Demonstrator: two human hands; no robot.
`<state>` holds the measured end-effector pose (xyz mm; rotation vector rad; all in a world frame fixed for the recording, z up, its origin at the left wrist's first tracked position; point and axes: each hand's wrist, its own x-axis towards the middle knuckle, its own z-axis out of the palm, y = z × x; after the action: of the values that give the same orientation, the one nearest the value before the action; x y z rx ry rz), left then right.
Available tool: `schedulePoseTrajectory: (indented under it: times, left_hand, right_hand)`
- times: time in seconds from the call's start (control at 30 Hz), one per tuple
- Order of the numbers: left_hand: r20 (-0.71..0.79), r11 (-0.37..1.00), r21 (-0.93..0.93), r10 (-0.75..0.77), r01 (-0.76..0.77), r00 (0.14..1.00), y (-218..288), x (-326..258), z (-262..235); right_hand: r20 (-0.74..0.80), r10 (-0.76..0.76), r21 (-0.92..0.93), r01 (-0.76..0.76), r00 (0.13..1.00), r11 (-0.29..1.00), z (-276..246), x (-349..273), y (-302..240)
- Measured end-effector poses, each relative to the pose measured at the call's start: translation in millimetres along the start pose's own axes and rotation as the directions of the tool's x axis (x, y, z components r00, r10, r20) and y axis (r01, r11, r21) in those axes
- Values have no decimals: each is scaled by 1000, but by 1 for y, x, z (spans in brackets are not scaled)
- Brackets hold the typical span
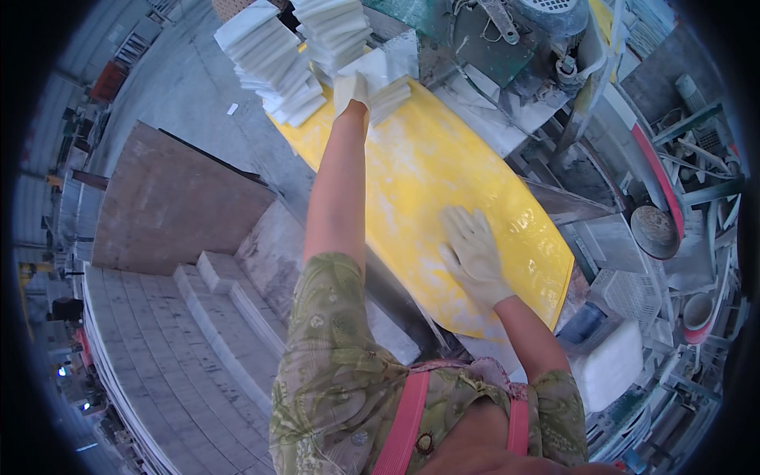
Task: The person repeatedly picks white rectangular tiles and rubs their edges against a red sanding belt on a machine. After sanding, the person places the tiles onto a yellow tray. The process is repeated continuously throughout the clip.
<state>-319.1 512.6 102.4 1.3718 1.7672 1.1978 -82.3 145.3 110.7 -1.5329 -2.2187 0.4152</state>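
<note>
My left hand (349,92), in a pale glove, is stretched far out to the end of a yellow-covered table (396,174). It is against a white tile (366,70) among the stacks there; its fingers are hidden, so I cannot tell whether they grip it. Beside it rise two tall piles of white tiles, a left pile (269,63) and a farther pile (332,32). A few more tiles (389,100) lean just right of the glove. My right hand (475,257), also gloved, rests on the wet yellow sheet nearer to me, its fingers extended and holding nothing.
On the left are rows of grey stone slabs (158,332) and a brown board (178,198). Machinery with a motor (554,16) stands at the back right. A round pan (655,229), a white crate (629,297) and a white block (606,364) are at the right.
</note>
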Motion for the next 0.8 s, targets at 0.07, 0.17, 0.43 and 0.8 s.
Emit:
schedulePoseTrajectory:
  times: [0.07,0.17,0.43,0.8]
  left_hand:
    - [-40,980,-192,-51,43,998,8,-11,-1]
    - [-123,999,-43,-33,28,992,27,-19,-15]
    - [73,961,-223,182,-162,981,13,-231,-79]
    - [161,989,-35,-136,143,978,28,-591,-80]
  right_hand:
    - [0,7,7,-7,1000,1000,0,0,0]
    - [-7,8,3,-8,1000,1000,0,-1,-1]
    - [-37,-9,-38,8,999,999,-2,-4,-10]
    - [-68,-86,82,92,994,992,17,1,27]
